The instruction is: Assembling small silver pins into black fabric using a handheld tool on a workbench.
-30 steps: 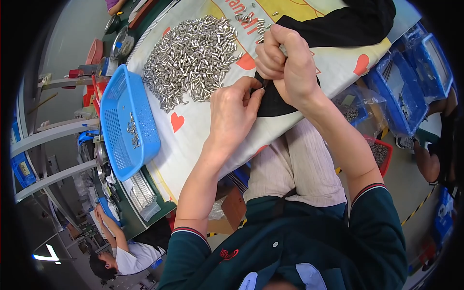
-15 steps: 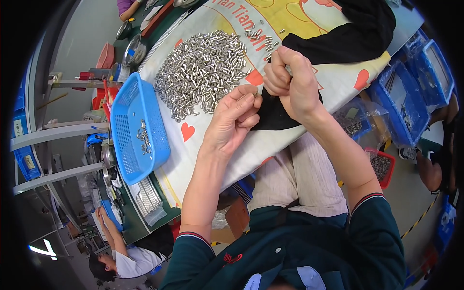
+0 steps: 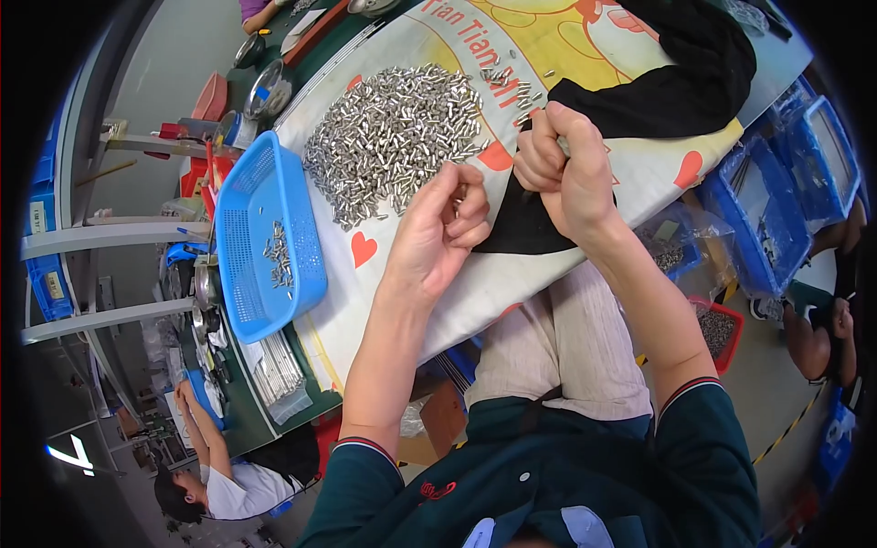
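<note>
My left hand (image 3: 437,228) is closed, its fingers curled in at the near edge of a heap of small silvery pointed metal parts (image 3: 393,137). Whatever its fingertips hold is hidden. Beside it my right hand (image 3: 574,173) makes a fist over a black cloth (image 3: 525,224); a pale glint shows between its fingers, too small to name. The two hands are apart. A few loose metal parts (image 3: 523,94) lie just beyond the right fist, on a printed white and yellow cloth (image 3: 365,297).
A blue plastic basket (image 3: 317,265) with some metal parts inside stands left of the heap. Blue bins (image 3: 758,215) and a red tray (image 3: 734,342) of parts are at the right. Another person (image 3: 242,489) works at the lower left.
My left fingers have curled further inward, and the small piece glimpsed at their tips is now hidden. My right fist stays closed. The view has shifted slightly.
</note>
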The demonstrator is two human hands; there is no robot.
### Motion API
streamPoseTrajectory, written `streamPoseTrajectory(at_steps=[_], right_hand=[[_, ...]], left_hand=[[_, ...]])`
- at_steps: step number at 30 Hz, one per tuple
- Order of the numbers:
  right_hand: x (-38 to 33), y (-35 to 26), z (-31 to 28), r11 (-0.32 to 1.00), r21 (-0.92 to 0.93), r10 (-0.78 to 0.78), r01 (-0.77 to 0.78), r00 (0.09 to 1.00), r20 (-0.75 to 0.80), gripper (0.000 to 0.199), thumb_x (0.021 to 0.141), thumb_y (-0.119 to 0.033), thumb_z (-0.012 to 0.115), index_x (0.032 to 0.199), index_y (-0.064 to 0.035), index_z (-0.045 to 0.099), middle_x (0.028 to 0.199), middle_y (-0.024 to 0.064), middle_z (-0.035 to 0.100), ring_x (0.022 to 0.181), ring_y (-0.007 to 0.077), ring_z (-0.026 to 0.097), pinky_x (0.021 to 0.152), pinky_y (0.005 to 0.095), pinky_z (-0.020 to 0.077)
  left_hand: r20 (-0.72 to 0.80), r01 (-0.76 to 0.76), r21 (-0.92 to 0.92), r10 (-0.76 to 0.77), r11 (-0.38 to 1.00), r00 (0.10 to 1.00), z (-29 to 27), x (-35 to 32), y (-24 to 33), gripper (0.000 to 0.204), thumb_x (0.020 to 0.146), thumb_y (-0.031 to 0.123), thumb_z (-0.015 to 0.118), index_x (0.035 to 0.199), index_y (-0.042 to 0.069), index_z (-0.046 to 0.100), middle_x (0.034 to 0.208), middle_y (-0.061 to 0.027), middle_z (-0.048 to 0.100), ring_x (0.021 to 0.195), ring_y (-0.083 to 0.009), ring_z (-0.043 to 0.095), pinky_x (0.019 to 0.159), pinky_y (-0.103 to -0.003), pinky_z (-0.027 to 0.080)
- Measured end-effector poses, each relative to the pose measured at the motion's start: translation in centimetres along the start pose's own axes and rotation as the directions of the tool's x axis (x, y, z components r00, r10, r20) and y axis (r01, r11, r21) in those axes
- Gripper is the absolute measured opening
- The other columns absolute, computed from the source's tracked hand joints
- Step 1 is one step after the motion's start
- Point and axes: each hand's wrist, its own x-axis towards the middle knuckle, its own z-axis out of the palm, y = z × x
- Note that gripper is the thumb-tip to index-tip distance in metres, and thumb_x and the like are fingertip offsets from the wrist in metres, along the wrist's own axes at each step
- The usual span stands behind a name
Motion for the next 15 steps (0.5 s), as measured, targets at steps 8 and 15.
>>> streamPoseTrajectory(at_steps=[8,15], right_hand=[[-0.4,-0.2,0.1,0.999,-0.046,0.013,-0.012,1.0,0.017,0.038,0.088,-0.025,0.033,0.053,-0.0098,0.027,0.044,-0.0029,0.021,0.039,0.0065,0.014,0.038,0.0244,0.0144],[-0.2,-0.3,0.0,0.999,-0.049,0.009,-0.008,1.0,0.018,0.037,0.088,-0.023,0.034,0.054,-0.0096,0.027,0.044,-0.003,0.021,0.039,0.0062,0.015,0.038,0.0239,0.0144]], left_hand=[[-0.003,-0.122,0.99,0.857,0.076,0.515,-1.5,-7.5,10.7,0.02,0.092,0.018,0.042,0.084,0.004,0.054,0.059,0.0062,0.035,0.049,-0.0017,0.027,0.042,-0.019,0.019],[0.005,0.347,0.863,0.693,-0.367,0.721,-8.7,-10.0,14.0,0.033,0.09,0.023,0.039,0.11,0.0,0.05,0.113,-0.0168,0.051,0.105,-0.0281,0.049,0.088,-0.035,0.036]])
